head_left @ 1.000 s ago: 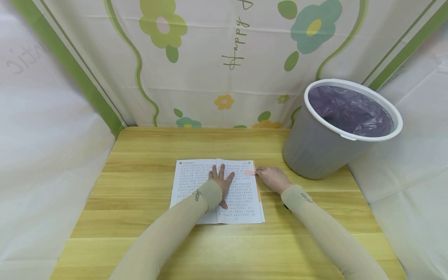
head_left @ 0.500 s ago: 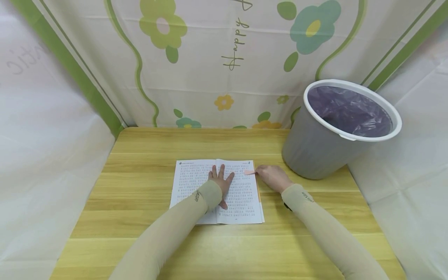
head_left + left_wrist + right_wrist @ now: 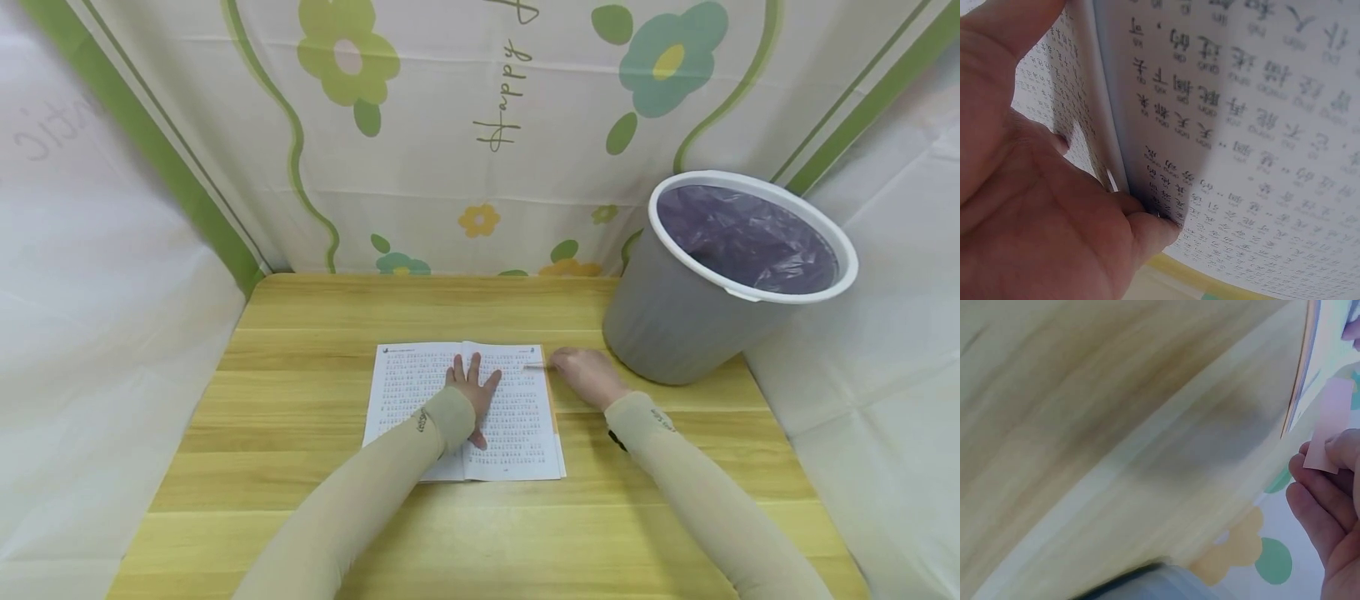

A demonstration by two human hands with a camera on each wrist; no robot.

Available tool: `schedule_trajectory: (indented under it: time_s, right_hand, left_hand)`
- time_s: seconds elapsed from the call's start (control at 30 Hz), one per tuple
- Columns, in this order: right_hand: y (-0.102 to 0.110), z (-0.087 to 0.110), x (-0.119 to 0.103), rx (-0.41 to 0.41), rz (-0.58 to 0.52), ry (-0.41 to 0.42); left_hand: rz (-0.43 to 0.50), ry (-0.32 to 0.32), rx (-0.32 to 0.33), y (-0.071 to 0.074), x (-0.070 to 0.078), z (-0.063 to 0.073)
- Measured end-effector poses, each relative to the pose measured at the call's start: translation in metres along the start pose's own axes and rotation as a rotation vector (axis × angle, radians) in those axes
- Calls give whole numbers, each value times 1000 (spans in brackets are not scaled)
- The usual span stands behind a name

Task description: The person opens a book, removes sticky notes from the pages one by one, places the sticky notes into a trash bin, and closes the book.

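An open book (image 3: 517, 425) with printed pages lies on the wooden table. My left hand (image 3: 471, 400) rests on it with spread fingers, across the middle fold; the left wrist view shows the fingertips (image 3: 1169, 231) touching the page. By the book's upper right edge, my right hand (image 3: 590, 377) pinches a pink paper strip (image 3: 1333, 412) between thumb and fingers. From the head view the strip appears almost edge-on, as a thin line reaching over the right page. Whether its far end still touches the page I cannot tell.
A grey bin (image 3: 667, 325) with a white rim and a purple bag liner stands at the table's back right, close beyond my right hand. Flower-printed cloth (image 3: 420, 167) hangs behind the table (image 3: 300, 400), and pale cloth hangs at both sides.
My right hand has risen slightly and turned, still pinching the pink strip. The strip has tilted from showing its flat face to nearly edge-on. My left hand has stayed put on the book.
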State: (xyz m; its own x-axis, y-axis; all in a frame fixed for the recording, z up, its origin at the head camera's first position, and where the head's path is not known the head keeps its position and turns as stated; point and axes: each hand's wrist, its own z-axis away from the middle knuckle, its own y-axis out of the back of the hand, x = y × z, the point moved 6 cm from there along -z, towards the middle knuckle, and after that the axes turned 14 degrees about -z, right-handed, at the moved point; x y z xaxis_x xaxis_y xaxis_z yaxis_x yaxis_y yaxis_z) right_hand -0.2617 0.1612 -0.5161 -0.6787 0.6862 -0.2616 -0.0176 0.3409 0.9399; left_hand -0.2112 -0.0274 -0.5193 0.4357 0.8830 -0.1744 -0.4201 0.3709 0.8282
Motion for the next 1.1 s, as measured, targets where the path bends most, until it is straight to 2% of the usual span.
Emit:
schedule_trajectory:
  time_s: [0.1,0.3,0.53,0.73,1.1]
  right_hand:
    - [3,1,3,7,-3,-22]
    - [11,4,7,35,-31,-58]
    - [36,5,1,102,-61,-61]
    - [60,5,-10,175,-55,3]
    - [107,13,-35,327,-20,107]
  left_hand:
    - [-17,0,3,4,0,6]
    - [-37,-7,7,5,1,9]
    - [-24,-4,18,6,1,10]
    - [6,-8,17,4,1,9]
    - [-1,-4,19,2,1,5]
